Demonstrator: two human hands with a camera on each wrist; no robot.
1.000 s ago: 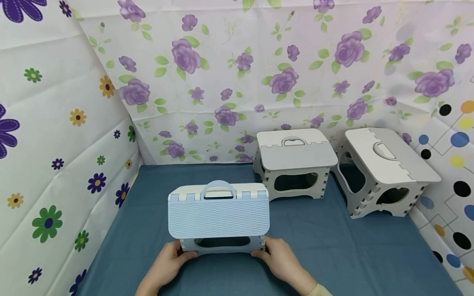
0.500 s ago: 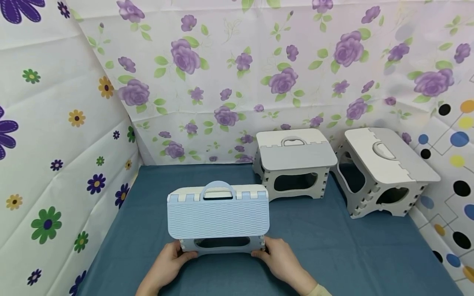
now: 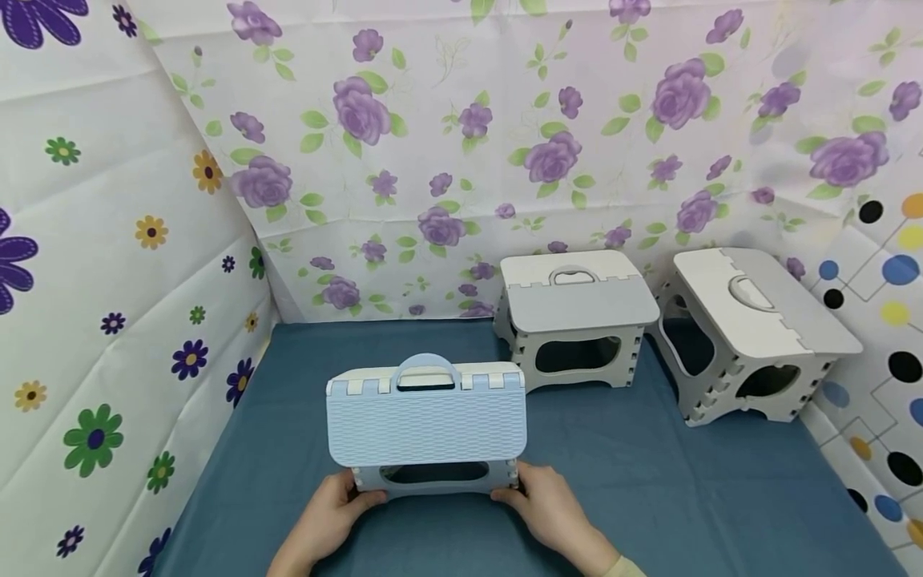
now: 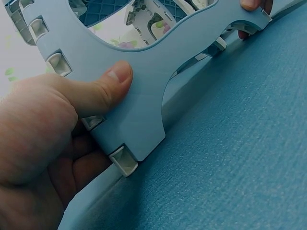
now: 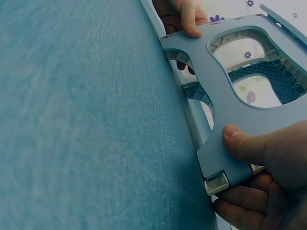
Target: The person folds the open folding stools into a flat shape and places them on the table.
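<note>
A light-blue and white folding step stool (image 3: 427, 425) stands upright near the front of the blue cloth, its arched carry handle (image 3: 425, 362) at the top. My left hand (image 3: 324, 513) grips the stool's lower left corner. In the left wrist view its thumb (image 4: 112, 86) presses the blue front leg panel (image 4: 139, 91) while the fingers curl behind. At the lower right corner, my right hand (image 3: 551, 513) grips the same way. The right wrist view has that thumb (image 5: 240, 143) on the panel (image 5: 211, 81), with fingers curled round the edge. The stool's far side is hidden in the head view.
A grey and white folding stool (image 3: 577, 312) stands at the back, right of centre. Another grey and white stool (image 3: 757, 320) is beside it on the right, set at an angle. Patterned sheets (image 3: 433, 160) wall the back and sides of the blue cloth (image 3: 649, 489).
The hands keep their grip on the blue stool, and it stays in place. Only a very slight shift of the head view shows.
</note>
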